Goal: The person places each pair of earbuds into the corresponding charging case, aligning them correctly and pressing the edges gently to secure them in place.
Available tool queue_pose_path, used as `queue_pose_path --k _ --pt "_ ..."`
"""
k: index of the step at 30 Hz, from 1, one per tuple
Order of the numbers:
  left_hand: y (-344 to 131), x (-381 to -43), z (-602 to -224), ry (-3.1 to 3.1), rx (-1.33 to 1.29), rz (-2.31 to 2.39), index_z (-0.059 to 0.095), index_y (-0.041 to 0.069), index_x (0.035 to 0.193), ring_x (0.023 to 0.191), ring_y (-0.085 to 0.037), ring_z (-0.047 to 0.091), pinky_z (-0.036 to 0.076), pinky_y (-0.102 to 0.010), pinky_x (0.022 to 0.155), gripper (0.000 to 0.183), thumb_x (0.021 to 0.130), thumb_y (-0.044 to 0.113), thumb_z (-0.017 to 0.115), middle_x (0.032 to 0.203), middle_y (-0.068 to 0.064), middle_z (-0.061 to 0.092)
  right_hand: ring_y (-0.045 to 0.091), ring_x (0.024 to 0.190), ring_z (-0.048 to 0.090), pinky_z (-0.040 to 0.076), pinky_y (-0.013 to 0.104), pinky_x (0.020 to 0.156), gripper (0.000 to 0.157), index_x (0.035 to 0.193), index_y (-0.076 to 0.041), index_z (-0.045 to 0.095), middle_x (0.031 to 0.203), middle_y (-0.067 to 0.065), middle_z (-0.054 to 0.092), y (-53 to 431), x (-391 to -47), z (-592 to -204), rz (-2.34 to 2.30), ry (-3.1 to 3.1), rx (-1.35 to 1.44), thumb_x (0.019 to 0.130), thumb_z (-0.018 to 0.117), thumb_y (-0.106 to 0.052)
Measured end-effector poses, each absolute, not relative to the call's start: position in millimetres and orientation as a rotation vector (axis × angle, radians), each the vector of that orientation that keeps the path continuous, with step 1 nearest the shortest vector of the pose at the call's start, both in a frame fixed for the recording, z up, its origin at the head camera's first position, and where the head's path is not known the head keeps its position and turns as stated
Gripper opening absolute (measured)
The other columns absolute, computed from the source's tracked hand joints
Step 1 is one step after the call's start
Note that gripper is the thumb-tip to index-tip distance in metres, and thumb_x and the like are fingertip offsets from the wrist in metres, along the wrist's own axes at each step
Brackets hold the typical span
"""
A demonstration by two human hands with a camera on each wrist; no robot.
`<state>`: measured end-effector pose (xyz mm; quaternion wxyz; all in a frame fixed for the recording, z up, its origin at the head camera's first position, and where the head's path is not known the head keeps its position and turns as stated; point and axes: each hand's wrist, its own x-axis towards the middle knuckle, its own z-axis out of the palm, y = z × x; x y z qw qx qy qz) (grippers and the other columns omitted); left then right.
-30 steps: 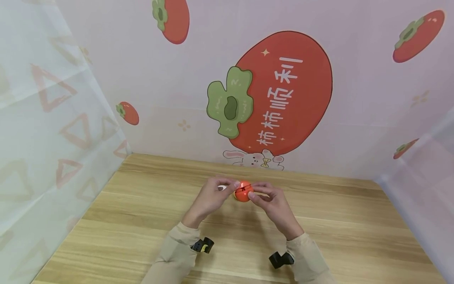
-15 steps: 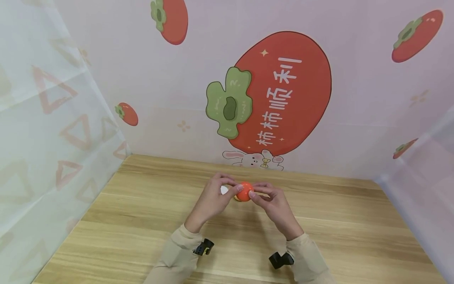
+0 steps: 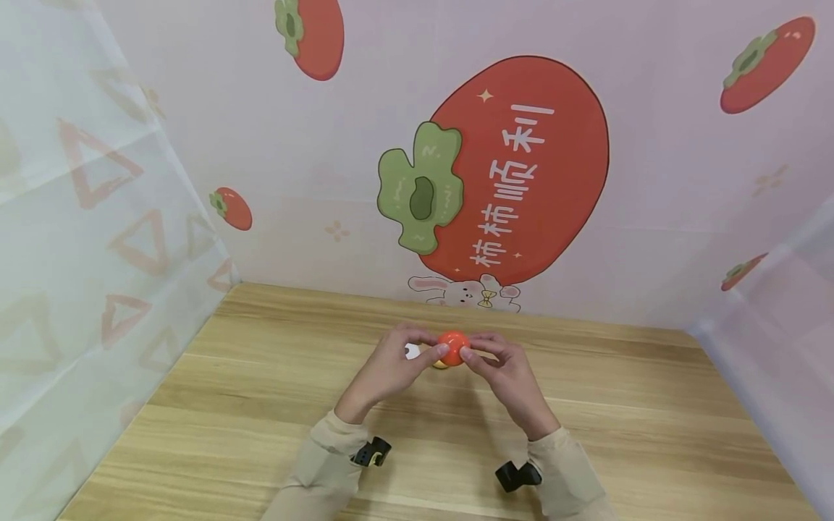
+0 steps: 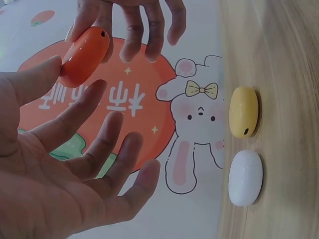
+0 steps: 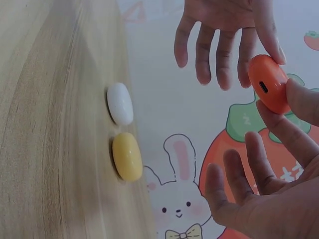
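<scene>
Between my two hands is a glossy orange earbud case (image 3: 453, 348), closed, held just above the table. My left hand (image 3: 393, 367) pinches its left end with thumb and index finger. At the other end, the thumb and index finger of my right hand (image 3: 510, 378) grip it too. A small dark port shows on the orange case (image 5: 268, 83) in the right wrist view. In both wrist views the remaining fingers are spread and touch nothing. Below lie a yellow case (image 4: 243, 112) and a white case (image 4: 245, 178), side by side on the wood; the hands partly cover both in the head view.
The wood-grain table (image 3: 260, 405) meets a printed backdrop (image 3: 313, 145) just behind the hands. Patterned side panels stand at the left (image 3: 78, 253) and right (image 3: 795, 347). Black wrist cameras sit on the left sleeve (image 3: 371, 451) and right sleeve (image 3: 517, 476).
A second ago the orange case had its lid up with a dark interior showing; by half a second ago it was closed. Both hands have since shifted it slightly right and away.
</scene>
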<state>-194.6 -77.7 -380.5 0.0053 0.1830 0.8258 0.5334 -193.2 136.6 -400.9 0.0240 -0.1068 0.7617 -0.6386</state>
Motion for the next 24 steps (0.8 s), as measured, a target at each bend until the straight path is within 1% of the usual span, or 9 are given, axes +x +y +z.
queue_pose_path --k 3,6,10,13,17,20,24 --pt "-77.9 -194.5 -381.2 2.582 0.561 1.672 0.078 0.008 0.104 0.118 -0.029 0.055 0.046 -0.059 0.095 0.023 0.096 0.029 0.072 0.12 -0.009 0.065 0.028 0.122 0.051 0.047 0.049 0.104 0.029 0.117 -0.001 0.075 0.121 0.014 0.062 136.6 -193.4 -400.7 -1.971 2.362 -0.335 0.095 0.073 -0.02" --pt "-78.1 -193.7 -380.9 2.583 0.552 1.671 0.078 0.007 0.103 0.116 -0.028 0.055 0.047 -0.055 0.092 0.023 0.097 0.029 0.071 0.12 -0.009 0.063 0.029 0.122 0.051 0.047 0.05 0.104 0.029 0.116 -0.001 0.075 0.121 0.013 0.063 136.8 -193.6 -400.2 -1.947 2.383 -0.336 0.095 0.074 -0.021" --pt "-78.0 -193.0 -380.9 2.592 0.535 1.658 0.077 0.008 0.102 0.118 -0.028 0.055 0.046 -0.051 0.092 0.023 0.097 0.03 0.07 0.122 -0.008 0.062 0.028 0.123 0.051 0.047 0.05 0.104 0.03 0.114 -0.005 0.077 0.122 0.01 0.063 138.3 -194.5 -399.8 -1.861 2.44 -0.332 0.094 0.075 -0.027" --pt "-78.1 -193.0 -381.6 2.589 0.518 1.661 0.077 0.008 0.102 0.119 -0.029 0.055 0.046 -0.053 0.093 0.024 0.097 0.03 0.07 0.123 -0.008 0.061 0.027 0.124 0.053 0.048 0.05 0.103 0.032 0.115 -0.01 0.077 0.123 0.007 0.063 141.3 -196.1 -399.5 -1.787 2.492 -0.348 0.092 0.077 -0.033" --pt "-78.2 -193.9 -382.1 2.598 0.529 1.666 0.077 0.008 0.1 0.119 -0.029 0.055 0.045 -0.057 0.094 0.023 0.098 0.029 0.069 0.122 -0.008 0.061 0.031 0.125 0.054 0.047 0.05 0.103 0.037 0.118 -0.015 0.075 0.126 0.004 0.063 146.4 -196.6 -397.3 -1.75 2.533 -0.376 0.088 0.081 -0.036" --pt "-78.1 -194.5 -382.3 2.603 0.539 1.663 0.078 0.008 0.097 0.118 -0.029 0.055 0.045 -0.058 0.093 0.021 0.098 0.027 0.069 0.12 -0.008 0.061 0.035 0.126 0.054 0.046 0.053 0.104 0.043 0.121 -0.016 0.073 0.128 0.002 0.061 148.4 -195.3 -395.0 -1.755 2.554 -0.401 0.084 0.085 -0.035" --pt "-78.0 -194.2 -382.6 2.601 0.539 1.662 0.077 0.006 0.096 0.118 -0.03 0.055 0.045 -0.057 0.093 0.022 0.098 0.026 0.069 0.119 -0.01 0.062 0.033 0.125 0.054 0.045 0.055 0.103 0.05 0.124 -0.015 0.072 0.127 0.002 0.059 149.2 -194.7 -394.7 -1.727 2.631 -0.487 0.08 0.089 -0.031"
